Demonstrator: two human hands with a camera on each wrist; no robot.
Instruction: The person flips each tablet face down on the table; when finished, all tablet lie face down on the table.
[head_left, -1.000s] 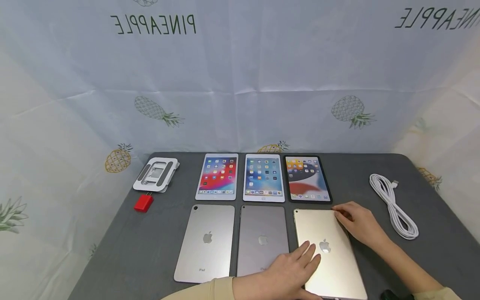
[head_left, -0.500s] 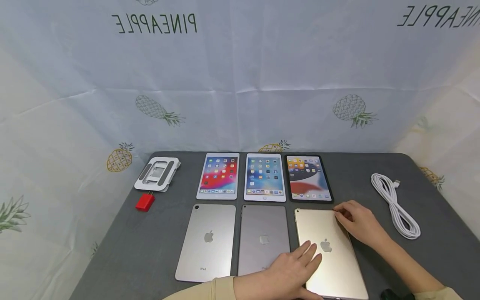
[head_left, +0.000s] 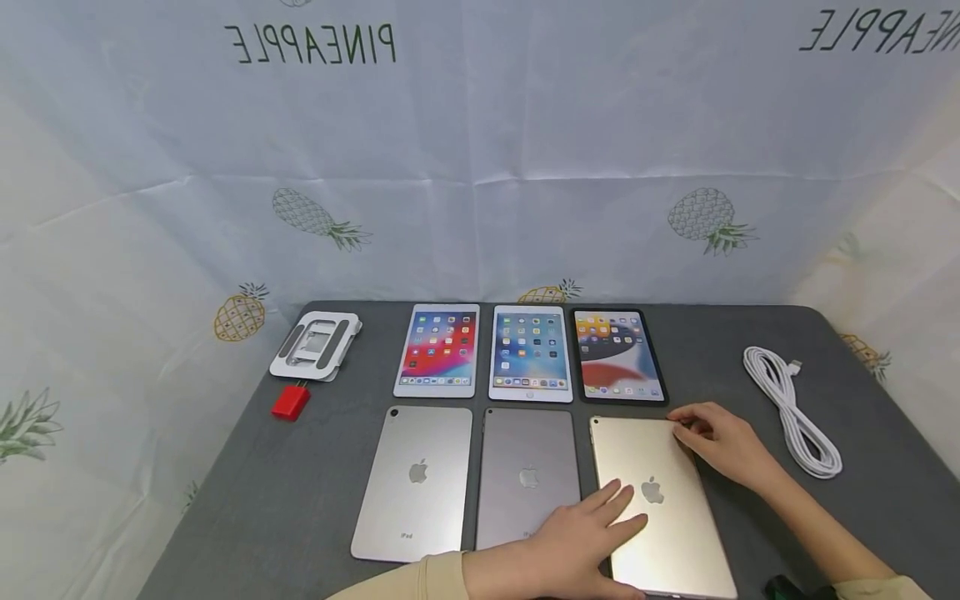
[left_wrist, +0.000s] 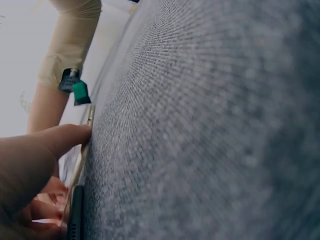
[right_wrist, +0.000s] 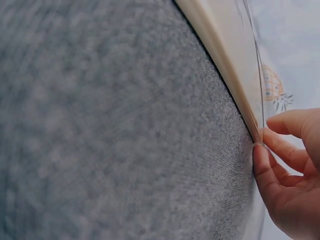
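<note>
A pale cloth printed with pineapples hangs beyond both hands. The grey worktop spreads beneath them. The gold tablet lies back up under the left hand, with the right hand at its far right corner. Just left of the left hand lie the silver tablet and the darker grey tablet, both back up, their near ends partly behind that forearm and sleeve. The left hand is spread, gripping nothing: its fingers reach over the gold back and its thumb touches the near edge. The right hand is loosely bent, not clenched; its fingertips touch the corner, the thumb just above. Beyond the hands, in a row with lit screens, lie two white-framed tablets and a black-framed tablet. A coiled white cable lies to the right hand's right. Far left of the left hand sits a folded white stand, with a red charger just nearer.
</note>
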